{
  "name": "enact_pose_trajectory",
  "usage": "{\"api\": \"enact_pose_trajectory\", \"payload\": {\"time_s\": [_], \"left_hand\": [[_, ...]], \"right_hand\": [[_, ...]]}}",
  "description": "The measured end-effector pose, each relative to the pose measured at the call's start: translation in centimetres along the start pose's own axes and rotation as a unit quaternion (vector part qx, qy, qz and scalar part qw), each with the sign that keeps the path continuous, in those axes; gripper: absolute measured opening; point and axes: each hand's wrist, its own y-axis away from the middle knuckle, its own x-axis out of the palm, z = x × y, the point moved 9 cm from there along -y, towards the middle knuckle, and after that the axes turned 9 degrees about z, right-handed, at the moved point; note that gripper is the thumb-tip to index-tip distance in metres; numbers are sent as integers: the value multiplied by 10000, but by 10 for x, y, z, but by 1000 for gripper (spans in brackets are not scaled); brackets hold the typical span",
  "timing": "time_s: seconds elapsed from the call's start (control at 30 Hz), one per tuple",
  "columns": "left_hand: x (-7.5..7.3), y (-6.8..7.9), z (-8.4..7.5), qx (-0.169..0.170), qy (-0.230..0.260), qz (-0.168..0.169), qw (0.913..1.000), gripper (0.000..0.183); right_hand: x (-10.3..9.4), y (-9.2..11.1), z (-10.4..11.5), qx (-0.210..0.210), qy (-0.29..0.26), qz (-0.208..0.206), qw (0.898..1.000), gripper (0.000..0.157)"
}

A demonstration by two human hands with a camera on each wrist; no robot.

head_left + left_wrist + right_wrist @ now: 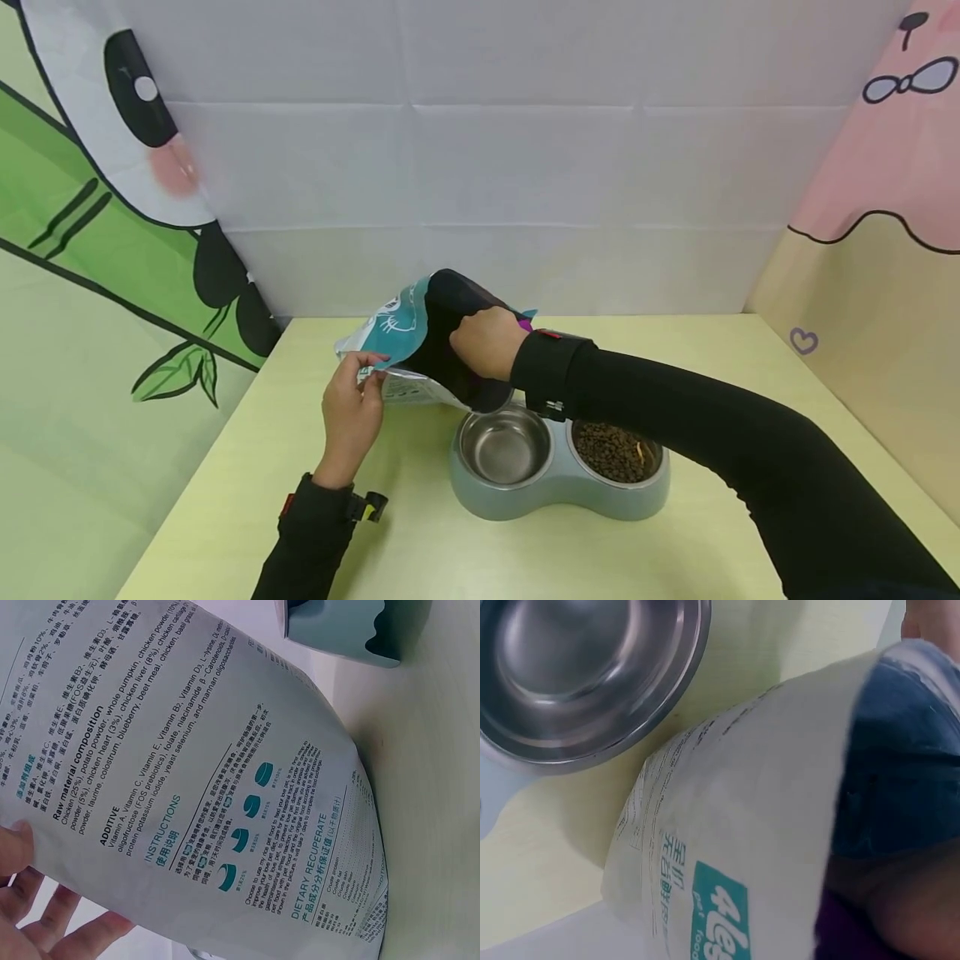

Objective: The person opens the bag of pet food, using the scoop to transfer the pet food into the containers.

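There's the left hand, pinching the food bag, which sits at its one o'clock! Now the right hand, in the bag's mouth, fingers hidden, grip impossible to tell; at the bag's five o'clock, a metal bowl, and at that bowl's three, brown kibble.

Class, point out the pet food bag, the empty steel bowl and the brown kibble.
Pet food bag (202,772), left wrist view: on the printed panel.
Empty steel bowl (506,450), head view: on the bare inside bottom.
Brown kibble (611,452), head view: near the middle of the heap.
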Motion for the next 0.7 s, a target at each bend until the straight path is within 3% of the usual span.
{"api": "enact_pose_trajectory", "payload": {"time_s": [0.27,0.7], "left_hand": [[-2,-1,-1,16,26,10,10000,16],[-4,0,1,22,13,20,10000,15]], "right_hand": [[2,-1,-3,54,-142,58,9999,20],[12,-7,-12,298,-1139,573,9914,20]]}}
